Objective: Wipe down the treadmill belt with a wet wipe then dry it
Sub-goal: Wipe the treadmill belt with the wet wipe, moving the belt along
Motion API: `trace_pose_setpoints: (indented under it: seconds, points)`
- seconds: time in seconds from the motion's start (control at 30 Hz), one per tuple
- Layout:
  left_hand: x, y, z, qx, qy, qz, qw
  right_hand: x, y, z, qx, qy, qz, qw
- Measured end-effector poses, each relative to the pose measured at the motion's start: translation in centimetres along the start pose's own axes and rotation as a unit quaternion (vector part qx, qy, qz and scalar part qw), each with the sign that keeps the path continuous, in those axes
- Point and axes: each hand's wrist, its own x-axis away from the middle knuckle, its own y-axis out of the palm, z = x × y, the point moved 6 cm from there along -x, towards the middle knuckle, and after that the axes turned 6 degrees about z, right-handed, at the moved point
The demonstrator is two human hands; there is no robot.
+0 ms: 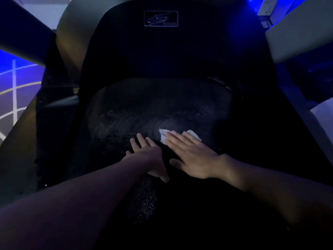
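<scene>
The treadmill belt (pixel 135 109) lies dark and textured in the middle of the view. Its long axis runs straight away from the person toward the black motor cover (pixel 126 42), which carries a small logo badge (pixel 161 18). The wet wipe (pixel 163 137) sits on the belt a little right of centre, a crumpled white piece whose longer side lies across the belt. One corner pokes out left of the fingers and another edge shows on their right. The right hand (pixel 194 156) lies flat on top of it, fingers straight and close together, pointing forward and slightly left; it presses the wipe down rather than curling round it. The left hand (pixel 150 156) rests just beside it on the bare belt, palm down, fingers straight and spread, holding nothing. Pale slanting uprights (pixel 23 42) frame the deck on both sides. Blue-lit floor with painted lines (pixel 14 91) shows at the left, and a wall socket (pixel 267 7) at the upper right.
</scene>
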Motion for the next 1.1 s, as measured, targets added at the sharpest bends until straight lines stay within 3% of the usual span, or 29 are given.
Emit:
trace_pose_setpoints:
  seconds: [0.03,0.17,0.3,0.33,0.43,0.47,0.6,0.67,0.73,0.83,0.9,0.97,1.03,1.1]
  points:
    - [0.0,0.2,0.4,0.014,-0.008,-0.006,1.0,0.3,-0.4,0.8,-0.004,0.001,0.003,1.0]
    - [0.1,0.9,1.1,0.013,-0.048,0.024,0.999,0.2,-1.2,4.5,-0.007,0.145,0.024,0.989]
    - [0.4,0.6,2.2,-0.001,-0.046,0.048,0.998,2.5,0.2,1.7,0.006,0.006,-0.003,1.0]
    - [0.6,0.5,2.8,-0.011,-0.022,0.059,0.998,2.7,-0.2,3.1,-0.003,0.019,0.008,1.0]
    - [1.3,0.1,4.6,-0.048,0.043,0.116,0.991,2.5,-1.4,7.7,0.015,0.179,0.053,0.982]
    - [1.5,0.1,4.9,-0.053,0.046,0.124,0.99,2.4,-1.0,7.2,0.017,0.176,0.039,0.983]
    - [1.8,0.5,5.3,-0.043,0.038,0.091,0.994,4.6,0.2,4.2,0.012,0.017,0.006,1.0]
    - [1.9,0.5,5.4,-0.019,0.033,0.059,0.998,4.6,-1.4,7.5,0.017,0.09,0.076,0.993]
    - [1.8,0.4,5.6,0.027,0.02,0.035,0.999,4.6,-1.6,9.3,0.005,0.196,0.069,0.978]
    - [1.8,0.6,6.0,0.036,0.009,0.034,0.999,5.3,-0.1,5.6,-0.001,0.104,0.028,0.994]
    - [2.0,1.2,6.2,0.024,0.008,0.047,0.999,6.6,-0.5,5.9,0.007,0.064,0.061,0.996]
    - [2.2,1.4,6.5,0.029,0.004,0.06,0.998,6.9,-1.7,9.2,-0.007,0.18,0.138,0.974]
    - [2.2,1.3,6.7,0.034,-0.009,0.066,0.997,6.9,-1.2,10.4,-0.065,0.312,0.115,0.941]
    - [2.1,1.3,7.0,0.036,-0.023,0.066,0.997,6.9,0.3,8.6,-0.041,0.288,0.092,0.952]
